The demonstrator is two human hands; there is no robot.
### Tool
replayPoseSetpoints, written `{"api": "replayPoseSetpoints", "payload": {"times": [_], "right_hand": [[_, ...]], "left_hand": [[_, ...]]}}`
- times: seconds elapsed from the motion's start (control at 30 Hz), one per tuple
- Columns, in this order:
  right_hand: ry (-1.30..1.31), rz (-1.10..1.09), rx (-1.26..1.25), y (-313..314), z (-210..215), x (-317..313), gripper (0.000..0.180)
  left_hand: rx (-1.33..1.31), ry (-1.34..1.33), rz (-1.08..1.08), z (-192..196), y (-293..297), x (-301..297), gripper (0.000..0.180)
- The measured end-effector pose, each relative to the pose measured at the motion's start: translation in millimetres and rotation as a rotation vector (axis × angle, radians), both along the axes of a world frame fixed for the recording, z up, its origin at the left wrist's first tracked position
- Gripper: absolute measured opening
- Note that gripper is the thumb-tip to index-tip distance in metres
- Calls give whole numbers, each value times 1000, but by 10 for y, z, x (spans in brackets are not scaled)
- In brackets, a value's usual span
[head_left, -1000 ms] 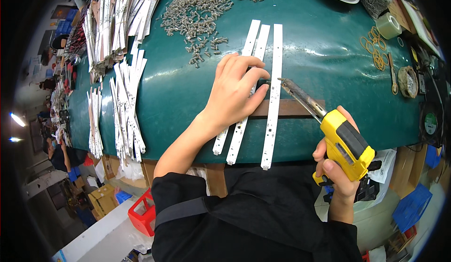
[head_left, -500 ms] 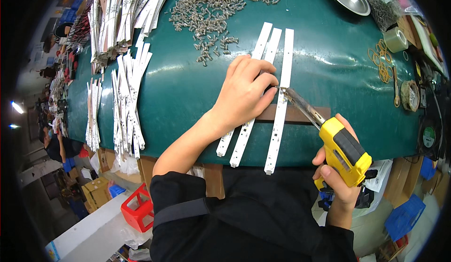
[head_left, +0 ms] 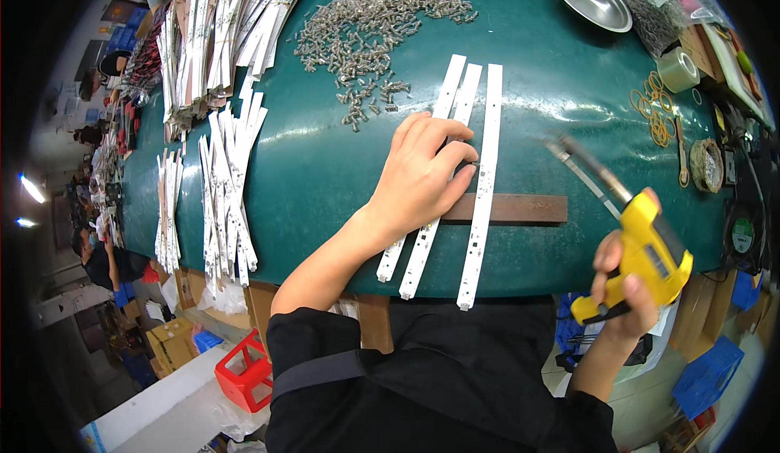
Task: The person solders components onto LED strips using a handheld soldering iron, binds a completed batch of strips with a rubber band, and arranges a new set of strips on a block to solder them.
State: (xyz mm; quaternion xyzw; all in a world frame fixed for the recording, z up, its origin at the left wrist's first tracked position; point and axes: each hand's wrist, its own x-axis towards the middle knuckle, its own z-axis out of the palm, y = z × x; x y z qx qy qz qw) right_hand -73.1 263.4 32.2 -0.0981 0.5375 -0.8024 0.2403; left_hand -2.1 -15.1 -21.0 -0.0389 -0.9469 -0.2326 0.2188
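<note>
Three narrow white circuit-board strips lie side by side, running away from me. My left hand (head_left: 417, 173) rests over the left strip (head_left: 448, 87) and the middle strip (head_left: 419, 264). Its thumb and fingers are bent together beside the right strip (head_left: 481, 201); whatever small dark thing is at their tips is too hidden to name. A brown bar (head_left: 532, 208) lies crosswise beneath the strips. My right hand (head_left: 634, 303) grips a yellow and black soldering gun (head_left: 656, 250), held to the right of the strips, its long metal tip blurred and apart from them.
Loose screws (head_left: 357, 34) form a pile at the far middle. Bundled strips (head_left: 215, 39) and looser strips (head_left: 227, 185) lie at left. Toward the right are a metal bowl (head_left: 597, 2), rubber bands (head_left: 652, 108), a tape roll (head_left: 678, 69) and a small round container (head_left: 707, 164).
The soldering gun has swung right, its tip leaving the right strip. My left hand stays over the strips, its fingertips slightly back from the right strip. The whole view has shifted a little.
</note>
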Motion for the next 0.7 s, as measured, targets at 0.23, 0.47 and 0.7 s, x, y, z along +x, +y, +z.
{"api": "replayPoseSetpoints", "payload": {"times": [0.23,0.47,0.7], "right_hand": [[-216,-43,-700,403,-764,-405,61],[-310,-41,-866,419,-813,-389,63],[-305,-22,-854,405,-805,-374,62]], "left_hand": [[-11,-11,101,230,-25,77,34],[-38,-530,593,607,191,601,53],[286,-450,631,376,838,942,111]]}}
